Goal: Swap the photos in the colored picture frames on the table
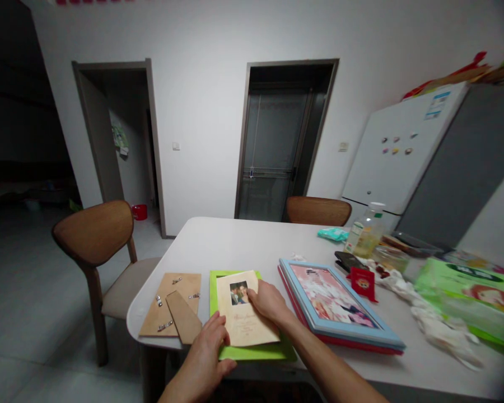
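Note:
A cream printed paper sheet (pixel 252 326) with a small photo of people lies over a lime-green picture frame (pixel 258 352) at the table's near edge. My right hand (pixel 269 303) is closed on the sheet's right side, its thumb on top beside the photo. At the frame's lower left corner, my left hand (pixel 208 352) grips the edge, fingertips by the sheet and thumb at the near rim. Left of it is a brown frame backing board (pixel 189 299) with metal clips and a stand leg.
On the right, a blue picture frame (pixel 340 296) lies stacked on a red one. Beyond are a red pouch (pixel 362 284), a dark phone (pixel 348 261), a bottle (pixel 365 229) and a green tissue pack (pixel 470 299). Wooden chairs (pixel 94 232) stand around the white table (pixel 231 240).

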`<control>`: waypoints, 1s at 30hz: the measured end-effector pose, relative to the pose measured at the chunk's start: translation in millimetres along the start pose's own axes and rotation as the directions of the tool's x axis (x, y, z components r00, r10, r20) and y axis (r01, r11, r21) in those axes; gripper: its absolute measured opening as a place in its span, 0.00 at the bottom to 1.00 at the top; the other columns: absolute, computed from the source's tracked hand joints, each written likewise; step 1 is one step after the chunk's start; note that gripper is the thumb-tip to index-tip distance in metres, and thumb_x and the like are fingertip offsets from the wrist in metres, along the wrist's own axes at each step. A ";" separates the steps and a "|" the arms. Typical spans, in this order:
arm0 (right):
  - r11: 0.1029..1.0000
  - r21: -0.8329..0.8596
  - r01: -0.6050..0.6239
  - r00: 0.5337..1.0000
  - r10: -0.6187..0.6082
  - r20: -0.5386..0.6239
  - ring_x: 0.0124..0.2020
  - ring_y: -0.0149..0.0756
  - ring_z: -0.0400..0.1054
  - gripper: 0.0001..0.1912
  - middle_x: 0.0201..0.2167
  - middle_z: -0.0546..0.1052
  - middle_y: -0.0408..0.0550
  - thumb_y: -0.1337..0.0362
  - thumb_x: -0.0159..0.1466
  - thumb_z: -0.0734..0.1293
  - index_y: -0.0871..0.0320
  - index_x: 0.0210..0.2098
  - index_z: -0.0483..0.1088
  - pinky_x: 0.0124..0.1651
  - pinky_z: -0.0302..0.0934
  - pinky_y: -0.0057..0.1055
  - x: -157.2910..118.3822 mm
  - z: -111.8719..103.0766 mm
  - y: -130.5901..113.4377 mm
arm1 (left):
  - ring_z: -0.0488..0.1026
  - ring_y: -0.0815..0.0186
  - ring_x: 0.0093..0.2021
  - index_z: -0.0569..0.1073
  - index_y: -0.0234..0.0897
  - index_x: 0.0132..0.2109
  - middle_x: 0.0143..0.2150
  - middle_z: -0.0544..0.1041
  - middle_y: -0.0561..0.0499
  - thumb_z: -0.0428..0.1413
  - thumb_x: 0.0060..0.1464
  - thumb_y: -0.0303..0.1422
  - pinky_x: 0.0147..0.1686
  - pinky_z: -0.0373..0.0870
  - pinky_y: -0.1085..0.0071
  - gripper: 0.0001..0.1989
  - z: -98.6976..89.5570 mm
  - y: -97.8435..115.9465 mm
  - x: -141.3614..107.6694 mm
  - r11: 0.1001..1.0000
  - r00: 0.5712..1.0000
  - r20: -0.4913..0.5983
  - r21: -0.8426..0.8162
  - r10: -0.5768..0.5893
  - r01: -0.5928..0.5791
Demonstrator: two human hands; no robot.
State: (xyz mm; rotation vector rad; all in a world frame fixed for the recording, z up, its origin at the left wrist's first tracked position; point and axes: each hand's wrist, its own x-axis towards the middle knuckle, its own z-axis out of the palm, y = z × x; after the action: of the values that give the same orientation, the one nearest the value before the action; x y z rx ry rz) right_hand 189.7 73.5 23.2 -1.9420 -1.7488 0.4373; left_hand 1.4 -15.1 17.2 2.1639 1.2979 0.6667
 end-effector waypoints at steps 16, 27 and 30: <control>0.940 -0.327 0.098 0.984 -0.142 -0.112 0.35 0.40 0.66 0.22 0.37 0.69 0.55 0.53 0.58 0.54 0.61 0.45 0.61 0.33 0.55 0.31 -17.3 2.5 3.6 | 0.46 0.60 0.60 0.65 0.36 0.46 0.57 0.59 0.44 0.54 0.39 0.24 0.57 0.47 0.62 0.23 2.7 2.8 1.5 0.986 0.998 0.041 0.160 0.050 -0.056; 0.909 -0.273 0.315 0.932 -0.351 -0.093 0.44 0.41 0.57 0.22 0.44 0.68 0.51 0.57 0.54 0.60 0.57 0.48 0.62 0.43 0.48 0.33 -27.1 9.1 6.0 | 0.45 0.57 0.60 0.67 0.39 0.45 0.58 0.58 0.47 0.52 0.40 0.22 0.56 0.47 0.59 0.21 2.0 12.3 0.2 0.964 0.996 0.092 0.263 0.016 -0.040; 0.889 -0.294 0.353 0.926 -0.376 -0.024 0.44 0.40 0.57 0.15 0.42 0.68 0.50 0.58 0.54 0.60 0.55 0.40 0.67 0.42 0.48 0.33 -30.7 7.3 6.7 | 0.46 0.55 0.60 0.67 0.41 0.47 0.57 0.59 0.46 0.52 0.40 0.23 0.56 0.47 0.57 0.22 3.3 17.0 2.2 0.951 0.995 0.096 0.307 0.008 -0.038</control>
State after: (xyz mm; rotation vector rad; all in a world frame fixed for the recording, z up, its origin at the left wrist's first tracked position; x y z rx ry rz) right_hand 187.4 43.8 10.8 -1.7184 -2.1582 -0.0299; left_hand 15.2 -20.5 26.3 2.4293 1.4054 0.3838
